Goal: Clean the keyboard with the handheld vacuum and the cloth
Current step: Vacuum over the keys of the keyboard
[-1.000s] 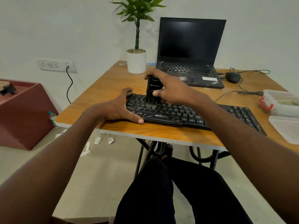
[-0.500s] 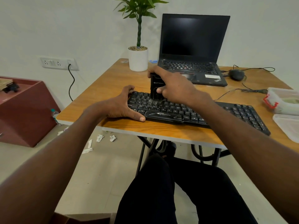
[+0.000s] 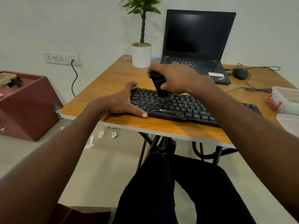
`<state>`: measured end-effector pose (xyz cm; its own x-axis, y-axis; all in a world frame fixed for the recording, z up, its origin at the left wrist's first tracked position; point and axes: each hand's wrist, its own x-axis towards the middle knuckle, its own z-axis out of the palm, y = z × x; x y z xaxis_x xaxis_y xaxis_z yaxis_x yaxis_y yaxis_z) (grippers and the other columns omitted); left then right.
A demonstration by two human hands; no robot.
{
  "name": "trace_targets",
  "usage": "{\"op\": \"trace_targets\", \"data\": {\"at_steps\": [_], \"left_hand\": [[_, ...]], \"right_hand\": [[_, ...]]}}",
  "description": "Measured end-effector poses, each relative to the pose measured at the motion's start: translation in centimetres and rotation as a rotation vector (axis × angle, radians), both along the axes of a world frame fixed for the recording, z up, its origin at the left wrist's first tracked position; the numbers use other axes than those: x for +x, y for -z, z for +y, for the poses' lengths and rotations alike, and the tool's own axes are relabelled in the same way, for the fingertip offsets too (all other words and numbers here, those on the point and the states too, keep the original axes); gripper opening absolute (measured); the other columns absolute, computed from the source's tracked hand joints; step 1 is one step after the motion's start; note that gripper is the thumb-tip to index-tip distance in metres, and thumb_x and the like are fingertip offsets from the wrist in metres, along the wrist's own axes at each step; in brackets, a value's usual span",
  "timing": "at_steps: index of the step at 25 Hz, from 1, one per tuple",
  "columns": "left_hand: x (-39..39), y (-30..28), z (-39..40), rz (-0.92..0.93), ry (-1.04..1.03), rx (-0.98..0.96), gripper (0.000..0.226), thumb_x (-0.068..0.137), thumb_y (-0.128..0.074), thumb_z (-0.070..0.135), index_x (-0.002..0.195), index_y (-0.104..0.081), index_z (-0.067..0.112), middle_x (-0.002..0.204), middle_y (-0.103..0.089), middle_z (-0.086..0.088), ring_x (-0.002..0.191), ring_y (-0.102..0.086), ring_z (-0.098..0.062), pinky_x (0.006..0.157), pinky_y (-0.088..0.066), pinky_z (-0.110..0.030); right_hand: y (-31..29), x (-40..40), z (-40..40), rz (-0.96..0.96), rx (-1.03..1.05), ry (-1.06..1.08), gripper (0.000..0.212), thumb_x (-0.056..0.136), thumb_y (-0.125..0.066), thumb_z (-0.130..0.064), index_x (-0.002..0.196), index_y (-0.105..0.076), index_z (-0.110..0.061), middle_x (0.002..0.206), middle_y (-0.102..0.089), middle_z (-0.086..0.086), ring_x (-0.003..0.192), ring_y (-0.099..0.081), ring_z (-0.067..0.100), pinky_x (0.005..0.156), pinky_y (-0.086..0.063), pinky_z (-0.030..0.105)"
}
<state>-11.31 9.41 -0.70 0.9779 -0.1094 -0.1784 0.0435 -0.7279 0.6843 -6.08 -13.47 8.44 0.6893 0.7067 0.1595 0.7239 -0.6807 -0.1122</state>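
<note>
Soft, even indoor light, faint shadows, wide-angle bending at edges, slight blur.

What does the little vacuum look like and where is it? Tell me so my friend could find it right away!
Start at the wooden table, then find the black keyboard near its front edge. Standing tilted on the keys, gripped by the right hand, is the handheld vacuum: a slim black stick with a bristly brush tip. Nothing else on the keys stands up.
</note>
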Motion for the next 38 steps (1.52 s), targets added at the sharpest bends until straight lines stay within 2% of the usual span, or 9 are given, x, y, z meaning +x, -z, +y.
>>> {"op": "trace_targets", "data": {"at_steps": [3,7,12,16,22,25,27,31,38], "left_hand": [[-0.1,-0.1,-0.2,0.002,0.002,0.001,0.157,0.04,-0.095,0.071,0.162,-0.001,0.04,0.166,-0.026,0.005,0.141,-0.037,-0.017,0.122,-0.034,-0.04],[-0.1,0.0,-0.1,0.008,0.002,-0.02,0.158,0.039,-0.096,0.073,0.161,-0.001,0.043,0.167,-0.024,0.005,0.146,-0.037,-0.022,0.124,-0.034,-0.046],[-0.2,0.0,-0.1,-0.008,-0.004,-0.039,0.151,0.044,-0.098,0.069,0.159,-0.002,0.045,0.165,-0.029,0.005,0.147,-0.037,-0.023,0.123,-0.035,-0.05],[-0.1,0.1,0.1,-0.007,-0.007,-0.04,0.157,0.04,-0.098,0.073,0.159,0.002,0.047,0.169,-0.025,0.005,0.149,-0.036,-0.024,0.124,-0.035,-0.05],[-0.2,0.1,0.0,-0.025,-0.018,-0.051,0.145,0.052,-0.101,0.061,0.157,-0.001,0.045,0.151,-0.038,0.008,0.14,-0.042,-0.02,0.119,-0.04,-0.043],[-0.3,0.2,-0.1,-0.031,-0.004,-0.047,0.146,0.051,-0.101,0.064,0.156,0.0,0.048,0.159,-0.035,0.006,0.145,-0.039,-0.022,0.121,-0.038,-0.048],[-0.3,0.1,0.0,-0.023,-0.008,-0.047,0.148,0.049,-0.099,0.067,0.157,0.001,0.049,0.167,-0.027,0.004,0.15,-0.034,-0.025,0.124,-0.033,-0.051],[-0.4,-0.2,-0.2,-0.002,0.003,-0.041,0.157,0.041,-0.098,0.071,0.159,0.003,0.047,0.17,-0.022,0.005,0.148,-0.035,-0.024,0.125,-0.033,-0.049],[-0.4,-0.2,-0.3,-0.008,0.002,-0.02,0.148,0.053,-0.1,0.059,0.161,0.0,0.043,0.171,-0.02,0.003,0.149,-0.033,-0.021,0.124,-0.031,-0.04]], "right_hand": [[0.4,0.0,0.4,0.052,-0.029,-0.068,0.051,0.094,-0.066,-0.012,0.134,-0.048,-0.038,0.133,-0.057,0.004,0.103,-0.051,0.019,0.073,-0.048,0.033],[-0.8,1.0,0.8,0.131,-0.061,-0.025,0.052,0.092,-0.07,-0.012,0.132,-0.049,-0.038,0.132,-0.054,0.004,0.112,-0.058,0.028,0.07,-0.052,0.035],[0.9,0.3,3.9,0.172,0.237,-0.129,0.052,0.09,-0.071,-0.016,0.133,-0.049,-0.036,0.125,-0.058,-0.002,0.108,-0.06,0.022,0.081,-0.057,0.04],[0.6,1.0,4.6,0.045,0.064,0.022,0.053,0.09,-0.071,-0.021,0.134,-0.046,-0.04,0.132,-0.058,0.004,0.116,-0.058,0.028,0.086,-0.057,0.048],[0.7,-0.4,6.4,0.105,0.162,-0.012,0.051,0.092,-0.068,-0.017,0.131,-0.045,-0.04,0.123,-0.061,0.006,0.087,-0.067,0.025,0.072,-0.063,0.045],[0.5,0.2,6.2,0.239,0.161,-0.02,0.048,0.095,-0.067,-0.014,0.13,-0.047,-0.039,0.121,-0.059,0.006,0.079,-0.068,0.022,0.06,-0.063,0.035],[-0.2,0.7,5.2,0.266,0.079,0.02,0.049,0.095,-0.068,-0.016,0.131,-0.046,-0.041,0.12,-0.056,0.006,0.08,-0.068,0.022,0.057,-0.062,0.033],[0.0,1.1,2.1,0.194,0.053,0.084,0.048,0.096,-0.068,-0.017,0.132,-0.046,-0.039,0.127,-0.055,0.008,0.095,-0.063,0.025,0.07,-0.063,0.042],[0.2,1.0,-2.7,0.254,0.136,0.064,0.05,0.095,-0.068,-0.013,0.133,-0.046,-0.037,0.131,-0.055,0.005,0.1,-0.062,0.022,0.069,-0.057,0.036]]}}
